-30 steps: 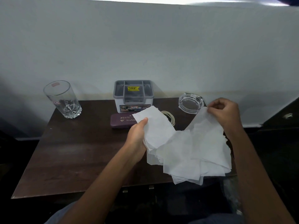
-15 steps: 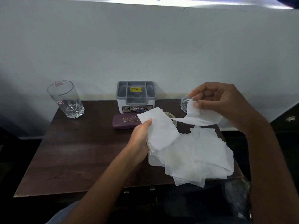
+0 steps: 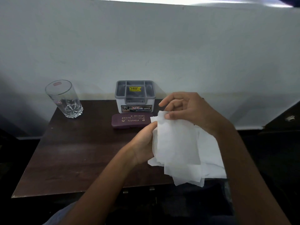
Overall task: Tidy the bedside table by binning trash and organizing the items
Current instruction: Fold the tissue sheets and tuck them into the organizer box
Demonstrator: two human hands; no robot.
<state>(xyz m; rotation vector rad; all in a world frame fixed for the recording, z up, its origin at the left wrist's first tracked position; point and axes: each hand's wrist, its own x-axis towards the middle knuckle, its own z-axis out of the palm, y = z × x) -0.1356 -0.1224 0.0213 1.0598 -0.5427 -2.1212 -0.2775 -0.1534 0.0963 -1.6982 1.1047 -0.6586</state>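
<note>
Right hand [image 3: 186,111] is raised over the table's back right part, thumb and forefinger pinching the top edge of the front sheet, the other fingers loosely curled. Left hand [image 3: 144,143] grips the left edge of the white tissue sheets [image 3: 178,146], thumb on the front, fingers hidden behind. The sheets are held in a loose, uneven stack above the table's right side, and the lower corners hang past its front edge.

Maroon spectacle case [image 3: 129,120] lies flat just beyond the left hand, its right end hidden by the tissue. Grey organiser box [image 3: 135,96] sits just behind the case, against the wall [image 3: 146,46]. Glass tumbler [image 3: 65,99] stands upright at the back left corner, well apart from the case.

Dark wood table [image 3: 73,151]: front and left edges are in full view, the right edge is hidden by tissue and forearm. Open wood runs from the tumbler to the front edge. Wall is plain and pale. Dark furniture [image 3: 284,127] stands to the right of the table, dim.
</note>
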